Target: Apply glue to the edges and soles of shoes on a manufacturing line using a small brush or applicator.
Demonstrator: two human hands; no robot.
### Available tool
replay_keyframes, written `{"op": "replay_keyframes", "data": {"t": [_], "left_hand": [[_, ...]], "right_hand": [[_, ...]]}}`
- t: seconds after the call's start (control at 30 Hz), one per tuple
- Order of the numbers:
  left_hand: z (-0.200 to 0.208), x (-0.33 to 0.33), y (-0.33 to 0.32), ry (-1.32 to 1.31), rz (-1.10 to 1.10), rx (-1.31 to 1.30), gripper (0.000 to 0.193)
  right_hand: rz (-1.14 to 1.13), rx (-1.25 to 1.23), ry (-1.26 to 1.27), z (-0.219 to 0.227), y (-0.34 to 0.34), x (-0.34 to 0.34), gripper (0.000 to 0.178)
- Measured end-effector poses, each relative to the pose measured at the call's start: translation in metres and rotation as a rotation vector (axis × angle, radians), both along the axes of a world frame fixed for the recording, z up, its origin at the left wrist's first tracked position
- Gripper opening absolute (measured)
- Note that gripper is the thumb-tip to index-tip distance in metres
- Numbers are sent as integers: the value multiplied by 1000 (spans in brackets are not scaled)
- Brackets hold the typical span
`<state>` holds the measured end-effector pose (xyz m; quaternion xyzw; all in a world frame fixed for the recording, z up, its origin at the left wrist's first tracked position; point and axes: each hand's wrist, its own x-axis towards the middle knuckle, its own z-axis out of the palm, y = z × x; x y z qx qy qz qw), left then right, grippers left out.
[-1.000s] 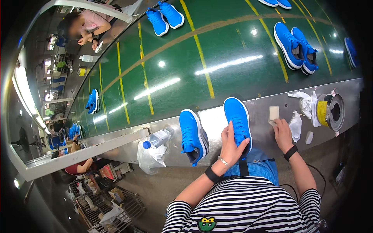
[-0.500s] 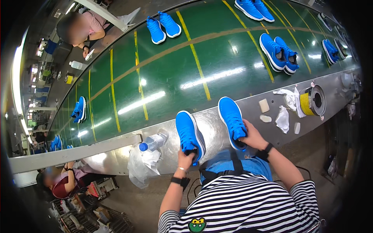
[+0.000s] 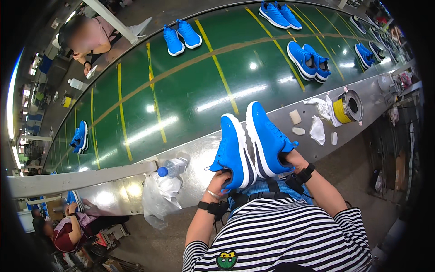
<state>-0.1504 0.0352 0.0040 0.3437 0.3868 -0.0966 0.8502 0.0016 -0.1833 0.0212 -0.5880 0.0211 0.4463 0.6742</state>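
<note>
Two blue shoes lifted side by side

The left hand [image 3: 220, 181] grips the heel of the left shoe [image 3: 234, 152]; the right hand [image 3: 293, 159] grasps the right shoe [image 3: 267, 138]. Both shoes touch, raised above the metal ledge [image 3: 199, 156] near a water bottle [image 3: 172, 167]

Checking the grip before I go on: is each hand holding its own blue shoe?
Yes: the left hand grips one blue shoe at its heel, the right hand the other blue shoe.

Open belt ahead, clutter at the sides

Green belt [image 3: 190, 95] beyond the held shoes lies bare; plastic bottle [image 3: 174, 167] crowds left, yellow tin [image 3: 346, 108] and probably rags [image 3: 318, 129] right.
</note>
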Motion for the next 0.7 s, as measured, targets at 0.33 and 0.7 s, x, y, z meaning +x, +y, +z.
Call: {"op": "replay_keyframes", "data": {"t": [0.33,0.7], "left_hand": [[-18,-3,14,-113,-141,-54,24],[-5,-8,12,-116,-159,49,43]], "right_hand": [[-13,74,-7,-10,-5,-2,34],[69,23,-199,-16,-16,-2,32]]}}
